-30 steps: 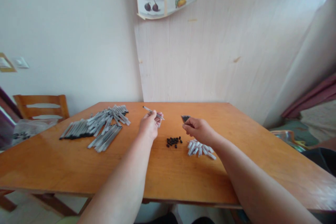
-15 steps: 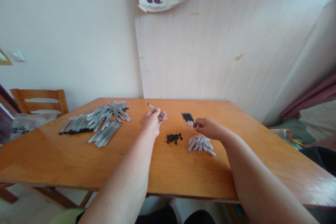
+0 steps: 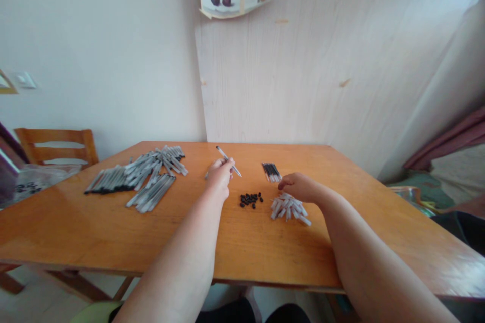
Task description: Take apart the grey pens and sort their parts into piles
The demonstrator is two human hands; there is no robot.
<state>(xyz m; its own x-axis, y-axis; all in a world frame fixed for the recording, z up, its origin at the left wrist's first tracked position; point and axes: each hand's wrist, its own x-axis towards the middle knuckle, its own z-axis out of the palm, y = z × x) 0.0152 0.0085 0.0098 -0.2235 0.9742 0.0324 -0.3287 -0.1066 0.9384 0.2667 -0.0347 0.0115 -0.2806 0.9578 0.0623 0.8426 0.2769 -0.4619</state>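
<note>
My left hand [image 3: 220, 175] is closed around a clear pen [image 3: 235, 169], which slants with its black end up and its tip down to the right. A pale bit of something shows at the left edge of that hand; I cannot make out what it is. My right hand [image 3: 300, 185] hovers at the far edge of a pile of clear pen caps [image 3: 288, 208], its fingers curled down, and whatever they pinch is hidden. Just beyond its fingertips lies a row of black ink refills [image 3: 271, 171]. Small black end plugs [image 3: 250, 199] are scattered between my two hands.
Several clear pen barrels with black ends [image 3: 147, 174] lie heaped on the left of the wooden table [image 3: 242, 252]. A wooden chair [image 3: 56, 145] and a plastic bag [image 3: 40, 181] stand beyond the left edge. The wall meets the table's far side.
The pen in my left hand has turned steeper and shifted slightly right as the fingers closed up. My right hand has lowered its fingers slightly toward the cap pile.
</note>
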